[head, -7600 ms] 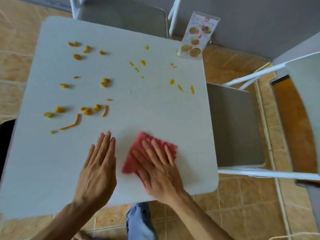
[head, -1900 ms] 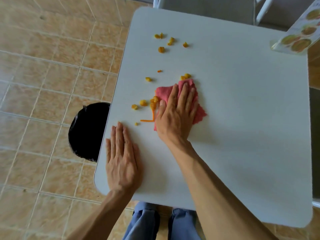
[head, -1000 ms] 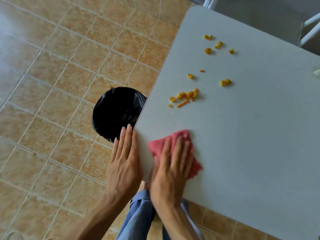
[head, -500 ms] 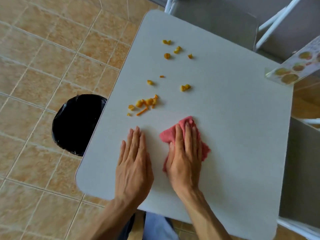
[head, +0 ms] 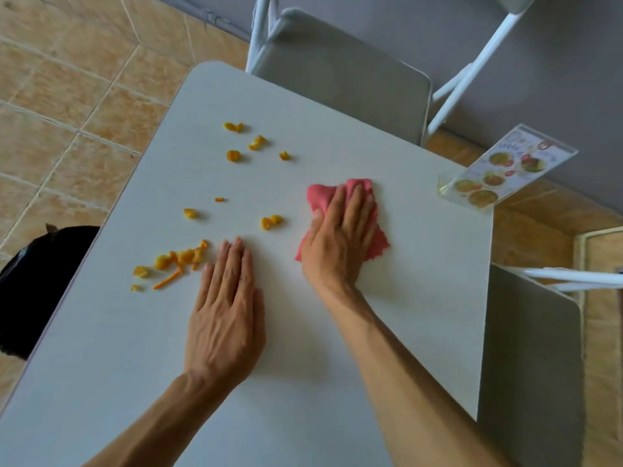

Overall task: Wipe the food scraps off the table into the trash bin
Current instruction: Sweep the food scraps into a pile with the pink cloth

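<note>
Cloth (head: 340, 210) is pressed flat under the right hand (head: 340, 244), fingers spread, nothing pinched. Left hand (head: 226, 305) lies flat on the counter (head: 421, 298), holding nothing. Scraps (head: 178, 259) lie at 9 o'clock of the cloth, bin (head: 37, 281) beyond the edge. Risk: a fast sweep may scatter scraps past the bin.

hands (head: 232, 311): 2 | cloth (head: 323, 197): 1 | chairs (head: 337, 72): 2 | trash bin (head: 37, 281): 1 | menu stand (head: 499, 173): 1

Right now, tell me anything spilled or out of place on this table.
Orange food scraps lie scattered over the left half of the white table, the thickest clump near its left edge above the black-lined trash bin. The menu stand leans out past the far right corner.
</note>
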### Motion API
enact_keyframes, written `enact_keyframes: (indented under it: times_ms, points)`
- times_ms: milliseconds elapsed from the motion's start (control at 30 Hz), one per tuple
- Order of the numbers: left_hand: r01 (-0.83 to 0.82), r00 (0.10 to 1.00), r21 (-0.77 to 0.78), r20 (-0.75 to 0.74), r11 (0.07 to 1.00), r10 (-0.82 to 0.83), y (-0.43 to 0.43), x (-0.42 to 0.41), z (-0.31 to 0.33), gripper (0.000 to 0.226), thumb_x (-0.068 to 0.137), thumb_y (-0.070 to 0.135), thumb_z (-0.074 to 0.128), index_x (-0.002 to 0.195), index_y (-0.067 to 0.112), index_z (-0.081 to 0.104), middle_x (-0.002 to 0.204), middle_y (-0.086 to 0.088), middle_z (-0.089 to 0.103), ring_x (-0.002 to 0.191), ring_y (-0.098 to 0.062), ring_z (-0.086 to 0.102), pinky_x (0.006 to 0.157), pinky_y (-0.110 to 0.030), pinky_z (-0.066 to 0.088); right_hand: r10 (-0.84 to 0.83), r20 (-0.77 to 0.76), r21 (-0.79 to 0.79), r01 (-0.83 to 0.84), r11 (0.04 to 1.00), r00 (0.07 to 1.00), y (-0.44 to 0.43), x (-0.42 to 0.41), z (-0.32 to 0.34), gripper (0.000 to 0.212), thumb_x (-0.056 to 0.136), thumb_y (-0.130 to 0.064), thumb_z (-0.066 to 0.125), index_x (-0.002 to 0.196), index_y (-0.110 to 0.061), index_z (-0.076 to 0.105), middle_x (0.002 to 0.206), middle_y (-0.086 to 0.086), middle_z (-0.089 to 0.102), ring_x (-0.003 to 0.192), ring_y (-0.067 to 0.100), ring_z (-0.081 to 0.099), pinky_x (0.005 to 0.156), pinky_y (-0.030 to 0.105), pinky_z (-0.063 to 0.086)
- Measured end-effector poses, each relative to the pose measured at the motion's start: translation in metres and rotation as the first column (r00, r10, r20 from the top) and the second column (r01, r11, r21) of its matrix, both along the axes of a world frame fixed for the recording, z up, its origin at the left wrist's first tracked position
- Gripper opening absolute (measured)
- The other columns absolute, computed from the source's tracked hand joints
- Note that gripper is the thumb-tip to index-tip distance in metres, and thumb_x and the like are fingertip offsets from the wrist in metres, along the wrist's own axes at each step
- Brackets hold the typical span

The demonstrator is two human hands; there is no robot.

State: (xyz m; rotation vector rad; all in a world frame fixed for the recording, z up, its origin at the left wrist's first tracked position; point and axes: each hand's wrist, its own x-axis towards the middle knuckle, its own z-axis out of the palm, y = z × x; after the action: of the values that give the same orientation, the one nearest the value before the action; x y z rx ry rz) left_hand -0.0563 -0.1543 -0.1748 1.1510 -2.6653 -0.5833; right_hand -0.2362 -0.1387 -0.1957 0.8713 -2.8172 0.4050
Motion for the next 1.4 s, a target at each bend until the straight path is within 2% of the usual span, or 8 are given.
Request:
enact_keyframes:
  times_ms: [67,133,333,533,733,1033,1333,1400]
  points:
    - [-0.013,1.000,-0.008,0.000,1.000,0.013,0.001,-0.007,-0.001,0.057,0.097,0.018,0.041,0.148,-0.005,0.031,0.159,-0.018,0.024,0.150,-0.029,0.018,0.121,-0.048,0.020,0.375,0.022,0.076,-0.376,0.924,0.927,0.019,-0.021,0.003,0.055,0.105,-0.034,0.039,0.154,-0.008,0.043,0.164,0.017,0.034,0.154,0.036,0.029,0.126,0.051,0.023]
    - [-0.019,1.000,-0.009,0.003,1.000,0.019,0.003,-0.015,-0.001,0.056,0.096,0.018,0.040,0.147,-0.006,0.033,0.159,-0.019,0.024,0.150,-0.031,0.018,0.120,-0.050,0.021,0.492,0.055,0.103,-0.495,0.863,0.869,0.040,-0.061,0.010,0.054,0.105,-0.037,0.036,0.155,-0.017,0.044,0.165,0.009,0.035,0.154,0.029,0.031,0.125,0.048,0.027]
    - [-0.051,0.998,-0.046,0.044,0.998,0.053,0.008,-0.035,-0.003,0.058,0.095,0.021,0.033,0.146,-0.008,0.032,0.159,-0.021,0.024,0.150,-0.032,0.018,0.120,-0.051,0.021,-0.205,0.218,0.085,0.191,0.978,0.954,-0.019,-0.141,0.019,0.054,0.105,-0.042,0.032,0.157,-0.028,0.036,0.171,0.006,0.020,0.157,0.032,0.016,0.127,0.053,0.010]
    - [-0.049,0.996,-0.038,0.066,0.998,0.052,0.019,-0.043,-0.003,0.056,0.096,0.019,0.033,0.145,-0.009,0.034,0.158,-0.021,0.026,0.149,-0.032,0.021,0.120,-0.049,0.021,0.333,0.225,0.178,-0.375,0.910,0.915,-0.046,-0.178,0.014,0.060,0.103,-0.046,0.025,0.160,-0.028,0.030,0.171,0.004,0.020,0.159,0.029,0.016,0.129,0.045,0.008]
    - [-0.047,0.995,-0.021,0.088,0.999,0.048,0.015,-0.037,-0.003,0.059,0.093,0.017,0.041,0.148,-0.005,0.031,0.160,-0.018,0.024,0.150,-0.030,0.020,0.119,-0.049,0.023,-0.145,0.150,0.047,0.140,0.989,0.978,-0.042,-0.130,0.005,0.058,0.102,-0.041,0.031,0.156,-0.020,0.041,0.168,0.010,0.029,0.156,0.034,0.023,0.126,0.053,0.013]
    - [-0.034,0.992,0.012,0.118,0.999,0.032,0.009,-0.038,0.001,0.061,0.093,0.019,0.045,0.148,-0.002,0.031,0.161,-0.015,0.021,0.151,-0.028,0.016,0.119,-0.045,0.021,0.317,0.240,0.135,-0.355,0.925,0.918,-0.107,-0.098,0.015,0.051,0.104,-0.050,0.037,0.154,-0.044,0.037,0.171,0.002,0.020,0.159,0.030,0.013,0.127,0.053,0.008]
    - [-0.035,0.993,0.039,0.114,0.999,0.030,0.008,-0.034,0.002,0.059,0.095,0.023,0.040,0.148,-0.001,0.033,0.160,-0.015,0.023,0.150,-0.028,0.020,0.117,-0.045,0.024,0.785,0.315,0.104,-0.842,0.530,0.533,-0.103,-0.054,0.018,0.060,0.098,-0.047,0.025,0.156,-0.037,0.038,0.170,-0.002,0.023,0.158,0.024,0.019,0.126,0.048,0.011]
    - [-0.037,0.994,0.049,0.103,0.998,0.032,0.008,-0.035,0.003,0.059,0.095,0.023,0.041,0.149,0.000,0.031,0.161,-0.014,0.021,0.151,-0.028,0.018,0.118,-0.044,0.023,0.788,0.299,0.080,-0.837,0.542,0.539,-0.096,-0.078,0.017,0.060,0.100,-0.043,0.027,0.155,-0.027,0.042,0.168,0.002,0.030,0.156,0.025,0.026,0.126,0.048,0.018]
